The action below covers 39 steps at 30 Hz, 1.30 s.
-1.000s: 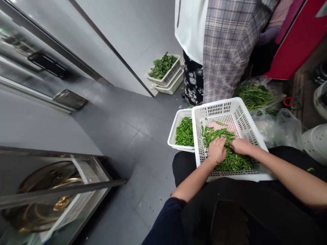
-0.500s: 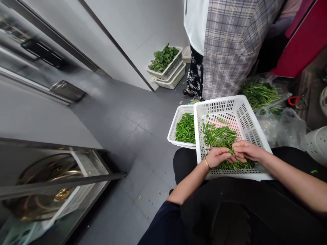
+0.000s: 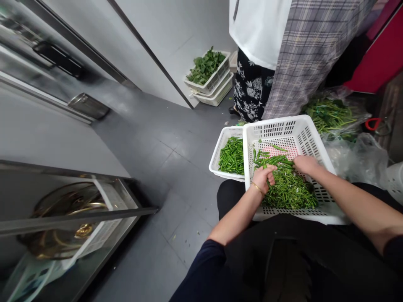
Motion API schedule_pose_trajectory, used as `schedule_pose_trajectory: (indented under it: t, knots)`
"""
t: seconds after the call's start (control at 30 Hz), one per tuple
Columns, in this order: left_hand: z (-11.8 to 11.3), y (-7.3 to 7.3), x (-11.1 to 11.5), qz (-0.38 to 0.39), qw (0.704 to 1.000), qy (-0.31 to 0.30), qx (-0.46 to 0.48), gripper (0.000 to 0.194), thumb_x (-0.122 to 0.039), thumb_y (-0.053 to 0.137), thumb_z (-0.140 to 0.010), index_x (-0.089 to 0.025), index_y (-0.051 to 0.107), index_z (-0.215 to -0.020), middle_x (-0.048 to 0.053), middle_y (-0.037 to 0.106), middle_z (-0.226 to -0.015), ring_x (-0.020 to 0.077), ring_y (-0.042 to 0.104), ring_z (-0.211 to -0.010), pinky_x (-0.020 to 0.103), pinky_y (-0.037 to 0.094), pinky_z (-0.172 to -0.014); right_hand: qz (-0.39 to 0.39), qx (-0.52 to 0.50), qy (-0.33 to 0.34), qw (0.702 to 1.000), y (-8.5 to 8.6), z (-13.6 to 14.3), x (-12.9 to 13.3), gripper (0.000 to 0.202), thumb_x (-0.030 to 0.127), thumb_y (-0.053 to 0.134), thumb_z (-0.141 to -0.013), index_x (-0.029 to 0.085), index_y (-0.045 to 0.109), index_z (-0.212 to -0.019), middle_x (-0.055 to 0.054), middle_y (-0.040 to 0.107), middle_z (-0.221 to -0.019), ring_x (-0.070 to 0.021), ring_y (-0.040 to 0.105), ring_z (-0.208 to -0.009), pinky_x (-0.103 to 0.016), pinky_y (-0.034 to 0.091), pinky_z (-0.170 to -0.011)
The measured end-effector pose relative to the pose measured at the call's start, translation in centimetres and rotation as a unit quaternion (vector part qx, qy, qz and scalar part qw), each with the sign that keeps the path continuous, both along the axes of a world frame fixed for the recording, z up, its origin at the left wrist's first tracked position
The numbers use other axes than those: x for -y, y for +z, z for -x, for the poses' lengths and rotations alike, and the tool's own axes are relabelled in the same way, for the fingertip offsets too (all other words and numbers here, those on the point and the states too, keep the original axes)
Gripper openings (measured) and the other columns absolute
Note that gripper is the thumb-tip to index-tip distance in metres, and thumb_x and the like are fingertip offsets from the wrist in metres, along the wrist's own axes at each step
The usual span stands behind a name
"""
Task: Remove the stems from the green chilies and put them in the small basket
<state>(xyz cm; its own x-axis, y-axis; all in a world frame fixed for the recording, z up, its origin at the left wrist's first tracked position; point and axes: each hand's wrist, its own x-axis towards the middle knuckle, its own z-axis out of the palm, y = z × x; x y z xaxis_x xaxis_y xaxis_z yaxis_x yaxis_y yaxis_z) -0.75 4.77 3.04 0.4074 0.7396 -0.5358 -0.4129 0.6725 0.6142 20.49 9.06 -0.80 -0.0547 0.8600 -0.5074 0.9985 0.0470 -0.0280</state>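
Note:
A large white slotted basket (image 3: 321, 144) rests on my lap, with whole green chili peppers (image 3: 277, 160) toward the far side and a heap of thin green stems (image 3: 291, 193) nearer me. My left hand (image 3: 263, 178) is over the basket's left part, its fingers curled closed beside the chilies; what they hold, if anything, is hidden. Deeper in, my right hand (image 3: 304, 163) reaches to the right end of the chilies, its fingertips out of sight. A smaller white basket (image 3: 215, 161) full of green chilies stands against the left side.
A person in a plaid garment (image 3: 308, 54) stands just beyond the baskets. Stacked crates (image 3: 217, 86) with leafy greens are by the wall. Bagged greens (image 3: 330, 115) and clear plastic bags (image 3: 362, 155) lie at right. A metal shelf (image 3: 126, 216) is at left.
My hands have come apart from a shared pinch on a green chili. The left moved left and up, the right farther into the basket. The view has shifted slightly.

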Motion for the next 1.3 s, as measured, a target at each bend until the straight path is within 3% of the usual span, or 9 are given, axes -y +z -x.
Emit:
schedule_pose_trajectory:
  t: [0.1, 0.23, 0.33, 0.4, 0.6, 0.73, 0.97, 1.17, 1.3]
  knots:
    - [-1.7, -1.6, 0.4, 0.040, 0.997, -0.019, -0.058, 0.025, -0.030, 0.068, -0.070, -0.012, 0.054, -0.078, -0.001, 0.052, -0.058, 0.0087, 0.050, -0.049, 0.023, 0.041, -0.049, -0.015, 0.009, 0.033, 0.999, 0.9, 0.5, 1.8, 0.034, 0.036, 0.043, -0.086, 0.012, 0.067, -0.090, -0.018, 0.067, -0.093, -0.0268, 0.063, -0.087, -0.033, 0.044, -0.068]
    - [-3.4, -2.6, 1.5, 0.053, 0.996, -0.026, -0.061, 0.023, -0.030, 0.067, -0.071, -0.012, 0.052, -0.074, 0.002, 0.056, -0.060, 0.0091, 0.052, -0.051, 0.026, 0.044, -0.055, -0.067, -0.062, 0.154, 0.984, 3.4, 2.5, 7.3, 0.039, 0.038, 0.034, -0.091, 0.014, 0.065, -0.086, -0.014, 0.066, -0.084, -0.0207, 0.062, -0.072, -0.028, 0.041, -0.061]
    - [-3.5, -2.6, 2.1, 0.035, 0.997, -0.056, -0.037, 0.025, -0.029, 0.070, -0.066, -0.011, 0.055, -0.074, 0.004, 0.058, -0.062, 0.0096, 0.053, -0.052, 0.024, 0.043, -0.055, -0.023, -0.174, 0.235, 0.956, 4.5, 3.6, 10.1, 0.034, 0.033, 0.036, -0.090, 0.017, 0.064, -0.080, -0.009, 0.066, -0.080, -0.0162, 0.060, -0.065, -0.025, 0.039, -0.060]
    - [-3.0, -2.4, 2.2, 0.040, 0.997, -0.060, -0.031, 0.024, -0.025, 0.070, -0.063, -0.011, 0.055, -0.075, 0.004, 0.059, -0.064, 0.0112, 0.056, -0.055, 0.026, 0.045, -0.057, 0.026, -0.202, 0.240, 0.949, 4.3, 3.3, 9.6, 0.032, 0.033, 0.038, -0.089, 0.020, 0.064, -0.078, -0.007, 0.066, -0.078, -0.0160, 0.060, -0.067, -0.025, 0.039, -0.062]
    - [-0.8, -2.0, 1.5, 0.059, 0.998, 0.008, -0.009, 0.026, -0.016, 0.063, -0.057, -0.015, 0.054, -0.081, -0.005, 0.046, -0.053, 0.0067, 0.046, -0.045, 0.021, 0.037, -0.047, 0.002, 0.026, 0.029, 0.999, 0.7, 0.9, 2.4, 0.031, 0.017, 0.047, -0.079, 0.009, 0.061, -0.105, -0.020, 0.063, -0.103, -0.0265, 0.062, -0.085, -0.031, 0.042, -0.064]
    - [-0.7, -2.4, 1.6, 0.044, 0.998, -0.022, -0.035, 0.032, -0.025, 0.073, -0.054, -0.014, 0.056, -0.079, -0.007, 0.040, -0.051, 0.0047, 0.038, -0.041, 0.018, 0.023, -0.040, 0.005, 0.014, 0.041, 0.999, 0.1, 1.6, 2.4, 0.025, 0.018, 0.046, -0.079, 0.011, 0.063, -0.096, -0.017, 0.064, -0.101, -0.0249, 0.061, -0.089, -0.030, 0.042, -0.067]
    - [-1.9, -3.5, 2.2, -0.018, 0.993, -0.072, -0.088, 0.037, -0.038, 0.078, -0.052, -0.011, 0.058, -0.069, -0.004, 0.045, -0.049, 0.0050, 0.039, -0.041, 0.020, 0.026, -0.039, 0.005, -0.221, 0.145, 0.964, 3.9, 2.0, 7.4, 0.027, 0.040, 0.042, -0.085, 0.022, 0.061, -0.079, -0.004, 0.065, -0.076, -0.0179, 0.059, -0.070, -0.028, 0.039, -0.064]
    - [-0.9, -2.6, 1.9, 0.031, 0.998, -0.037, -0.033, 0.030, -0.028, 0.073, -0.057, -0.010, 0.059, -0.075, 0.006, 0.061, -0.068, 0.0114, 0.057, -0.057, 0.020, 0.037, -0.046, -0.010, 0.009, 0.029, 0.999, 1.0, 0.3, 1.8, 0.035, 0.017, 0.039, -0.082, 0.014, 0.060, -0.109, -0.018, 0.060, -0.103, -0.0263, 0.062, -0.084, -0.034, 0.042, -0.069]
    - [0.1, -2.4, 2.0, 0.048, 0.997, -0.059, 0.003, 0.046, -0.021, 0.071, -0.057, -0.014, 0.057, -0.100, 0.000, 0.057, -0.059, 0.0105, 0.054, -0.049, 0.023, 0.041, -0.049, -0.011, 0.028, 0.019, 0.999, -0.5, 0.6, 0.8, 0.036, 0.018, 0.043, -0.081, 0.013, 0.057, -0.113, -0.020, 0.055, -0.112, -0.0265, 0.062, -0.087, -0.034, 0.042, -0.068]
